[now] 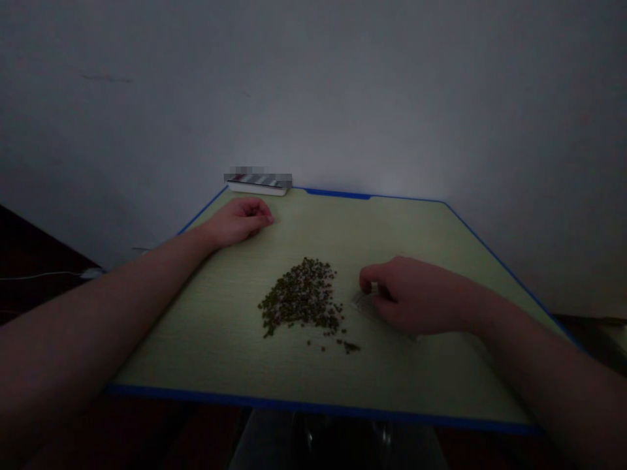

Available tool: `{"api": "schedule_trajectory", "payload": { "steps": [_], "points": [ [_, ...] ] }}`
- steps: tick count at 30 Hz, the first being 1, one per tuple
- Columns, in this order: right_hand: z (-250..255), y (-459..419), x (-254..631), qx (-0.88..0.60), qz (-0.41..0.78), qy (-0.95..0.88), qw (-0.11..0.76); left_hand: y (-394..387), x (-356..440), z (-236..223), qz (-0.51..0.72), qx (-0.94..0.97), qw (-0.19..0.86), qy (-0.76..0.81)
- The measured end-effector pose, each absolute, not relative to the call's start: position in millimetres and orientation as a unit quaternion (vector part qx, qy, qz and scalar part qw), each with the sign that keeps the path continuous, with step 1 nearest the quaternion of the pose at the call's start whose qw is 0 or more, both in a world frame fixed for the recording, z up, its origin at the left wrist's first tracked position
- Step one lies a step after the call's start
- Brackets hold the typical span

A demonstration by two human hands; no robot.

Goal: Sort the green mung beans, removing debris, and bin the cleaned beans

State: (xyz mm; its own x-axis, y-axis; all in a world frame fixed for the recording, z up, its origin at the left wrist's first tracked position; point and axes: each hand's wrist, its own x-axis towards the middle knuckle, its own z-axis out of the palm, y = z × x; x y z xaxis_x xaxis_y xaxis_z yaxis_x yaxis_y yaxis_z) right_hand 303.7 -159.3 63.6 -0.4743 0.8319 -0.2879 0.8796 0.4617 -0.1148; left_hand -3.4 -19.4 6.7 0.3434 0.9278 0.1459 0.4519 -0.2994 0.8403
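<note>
My left hand [242,220] rests on the far left part of the table [392,228], its fingers curled in and thumb near the index finger; I see nothing in it. On the right side, my right hand [411,294] is bent with thumb and fingers closed around a clear, see-through thing [363,304], perhaps plastic, whose shape is mostly hidden under the palm. A loose pile of small dark brownish-green pieces [298,297] lies between my hands, nearer the right one. Several stray bits [349,347] are scattered at its near right edge.
A white, box-like item [257,188] with a partly blurred top sits at the far left corner. Blue edging [337,194] runs round the table, and a pale wall [353,98] stands behind it. A white cable [44,275] is off to the left. The light is dim.
</note>
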Motion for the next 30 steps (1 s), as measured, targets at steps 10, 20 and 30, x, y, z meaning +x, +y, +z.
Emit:
{"api": "schedule_trajectory", "payload": {
  "steps": [10, 20, 30],
  "points": [
    [61.0, -162.0, 298.2, 0.518, -0.133, 0.842, 0.067, -16.0, -4.2, 4.9, 0.329, 0.731, 0.363, 0.475],
    [63.0, -138.4, 317.6, 0.582, -0.123, 0.797, 0.102, -18.5, -3.8, 6.4, 0.322, 0.729, 0.366, 0.48],
    [70.3, -123.2, 350.5, 0.608, -0.124, 0.78, 0.086, -16.2, -4.4, 3.7, 0.333, 0.732, 0.371, 0.465]
  ]
}}
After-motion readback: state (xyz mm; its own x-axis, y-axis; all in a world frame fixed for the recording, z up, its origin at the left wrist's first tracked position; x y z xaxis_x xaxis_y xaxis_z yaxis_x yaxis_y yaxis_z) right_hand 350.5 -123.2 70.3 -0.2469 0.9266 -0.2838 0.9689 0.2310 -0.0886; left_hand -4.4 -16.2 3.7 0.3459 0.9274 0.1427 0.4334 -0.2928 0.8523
